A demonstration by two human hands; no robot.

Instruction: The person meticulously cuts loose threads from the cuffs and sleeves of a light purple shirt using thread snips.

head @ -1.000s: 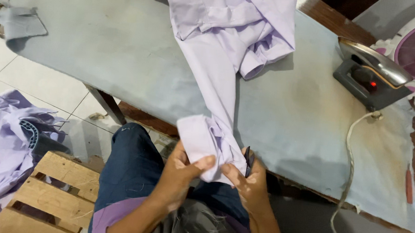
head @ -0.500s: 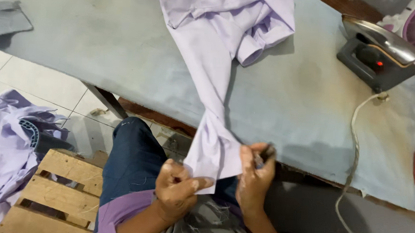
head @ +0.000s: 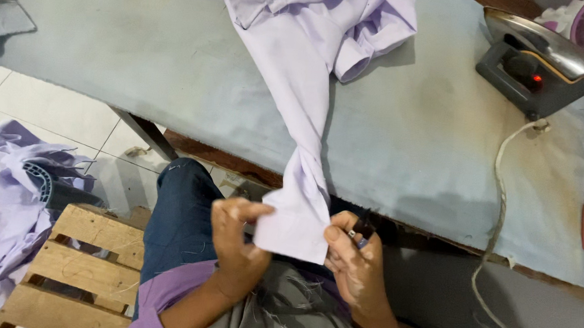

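Left hand (head: 238,238) pinches cuff of lilac shirt (head: 309,85); right hand (head: 356,267) closed on small dark snips (head: 362,225), touching cuff. Shirt body on grey worktop (head: 144,70), sleeve hanging off near edge. Iron (head: 534,63) far right of shirt.

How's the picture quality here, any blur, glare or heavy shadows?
Head view: even, soft light; the lilac shirt casts a faint shadow on the ironing board; the iron soleplate gleams mildly; both hands look fairly sharp; edges bend slightly, wide-angle.
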